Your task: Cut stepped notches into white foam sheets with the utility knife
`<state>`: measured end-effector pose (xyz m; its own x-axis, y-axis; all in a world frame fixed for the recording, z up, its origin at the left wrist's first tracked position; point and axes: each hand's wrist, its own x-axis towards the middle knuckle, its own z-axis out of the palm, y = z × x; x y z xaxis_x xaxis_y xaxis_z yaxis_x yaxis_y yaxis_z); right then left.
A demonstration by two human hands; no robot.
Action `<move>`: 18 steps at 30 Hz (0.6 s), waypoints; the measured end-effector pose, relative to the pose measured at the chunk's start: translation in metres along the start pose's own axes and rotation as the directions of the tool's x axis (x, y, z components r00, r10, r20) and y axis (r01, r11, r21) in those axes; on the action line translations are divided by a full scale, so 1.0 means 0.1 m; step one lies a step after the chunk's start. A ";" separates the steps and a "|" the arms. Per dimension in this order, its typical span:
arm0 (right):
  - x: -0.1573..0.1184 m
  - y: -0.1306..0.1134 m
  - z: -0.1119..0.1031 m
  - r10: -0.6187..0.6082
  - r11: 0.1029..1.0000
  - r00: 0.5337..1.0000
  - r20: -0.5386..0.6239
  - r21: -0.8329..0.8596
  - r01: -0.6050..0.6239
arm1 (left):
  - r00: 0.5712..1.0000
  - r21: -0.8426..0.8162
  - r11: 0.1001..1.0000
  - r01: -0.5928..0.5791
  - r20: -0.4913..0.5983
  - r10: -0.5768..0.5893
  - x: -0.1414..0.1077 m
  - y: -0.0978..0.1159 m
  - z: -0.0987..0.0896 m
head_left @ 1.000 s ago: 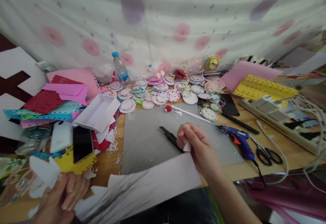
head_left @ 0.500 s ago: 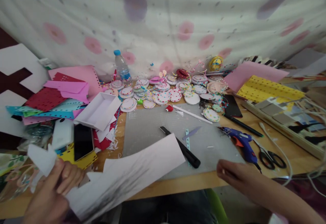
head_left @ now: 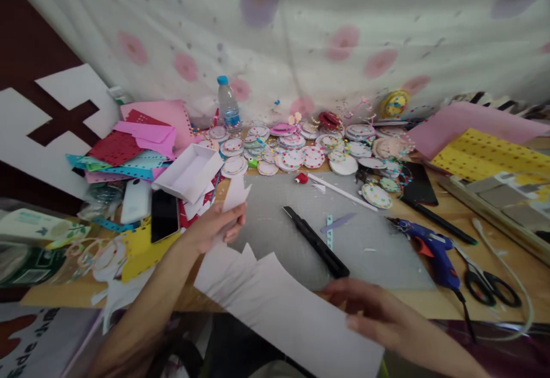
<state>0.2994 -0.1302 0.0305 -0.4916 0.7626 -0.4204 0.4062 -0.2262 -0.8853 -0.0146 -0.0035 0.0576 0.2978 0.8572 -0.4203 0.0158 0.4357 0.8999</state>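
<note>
L hand (head_left: pixel 217 226) pinches small white paper scrap (head_left: pixel 235 195) at 10 o'clock of big white sheet (head_left: pixel 283 309); R hand (head_left: pixel 369 315) fingers loosely spread, touching sheet's 3 o'clock edge.

1. Hands: two, left (head_left: pixel 217 224), right (head_left: pixel 369 315).
2. White paper sheet (head_left: pixel 283 303): one.
3. Paper scrap (head_left: pixel 236 193): one.
4. Craft knife (head_left: pixel 315 241): one.
5. Glue gun (head_left: pixel 432 249): one, right of the knife.
6. Scissors (head_left: pixel 485 280): one pair.
7. Water bottle (head_left: pixel 227 103): one.
8. Decorated paper discs (head_left: pixel 301 154): too many to count.
</note>
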 end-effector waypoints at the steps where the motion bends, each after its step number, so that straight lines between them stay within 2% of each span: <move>1: 0.07 -0.02 0.07 -0.021 1.000 0.996 0.082 -0.004 0.021 | 1.000 0.042 0.999 -0.022 -0.004 0.022 0.04 0.03 0.04; 3: 0.17 -0.02 0.18 -0.044 0.999 0.987 0.152 -0.010 0.046 | 0.991 0.120 0.988 -0.101 -0.073 0.110 0.11 0.06 0.07; 5: 0.22 0.02 0.24 -0.050 0.999 0.991 0.123 0.023 0.047 | 0.938 0.197 0.955 -0.223 -0.221 0.265 0.14 0.07 0.04; 6: 0.23 0.05 0.26 -0.044 0.997 0.995 0.093 0.060 0.038 | 0.887 0.239 0.929 -0.283 -0.304 0.348 0.12 0.06 0.02; 8: 0.24 0.12 0.27 -0.017 0.987 1.000 0.025 0.160 0.013 | 0.751 0.317 0.870 -0.377 -0.445 0.488 0.04 -0.01 -0.02; 10: 0.27 0.14 0.30 0.020 0.954 0.999 -0.045 0.300 -0.006 | 0.639 0.356 0.831 -0.427 -0.532 0.556 -0.12 -0.16 -0.02; 11: 0.30 0.13 0.32 0.044 0.924 0.997 -0.071 0.382 -0.014 | 0.596 0.362 0.819 -0.446 -0.562 0.573 -0.22 -0.25 0.00; 12: 0.34 0.11 0.36 0.071 0.885 0.993 -0.090 0.465 -0.022 | 0.591 0.369 0.819 -0.441 -0.568 0.574 -0.32 -0.36 0.02; 13: 0.38 0.06 0.40 0.099 0.839 0.990 -0.100 0.543 -0.029 | 0.602 0.414 0.804 -0.426 -0.533 0.594 -0.42 -0.48 0.05; 14: 0.43 0.00 0.44 0.125 0.789 0.987 -0.099 0.613 -0.038 | 0.574 0.516 0.747 -0.419 -0.487 0.659 -0.51 -0.59 0.08; 16: 0.53 -0.14 0.51 0.150 0.714 0.987 -0.062 0.697 -0.064 | 0.503 0.800 0.502 -0.329 -0.301 0.810 -0.65 -0.75 0.11; 18: 0.61 -0.31 0.55 0.156 0.705 0.988 0.004 0.700 -0.114 | 0.458 0.940 0.196 -0.281 -0.048 0.888 -0.71 -0.80 0.09</move>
<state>0.2143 -0.1101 0.0217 -0.4247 0.7156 -0.5545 -0.1970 -0.6709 -0.7149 -0.0284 -0.1021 0.0163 0.1043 0.7923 0.6012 0.8163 -0.4135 0.4033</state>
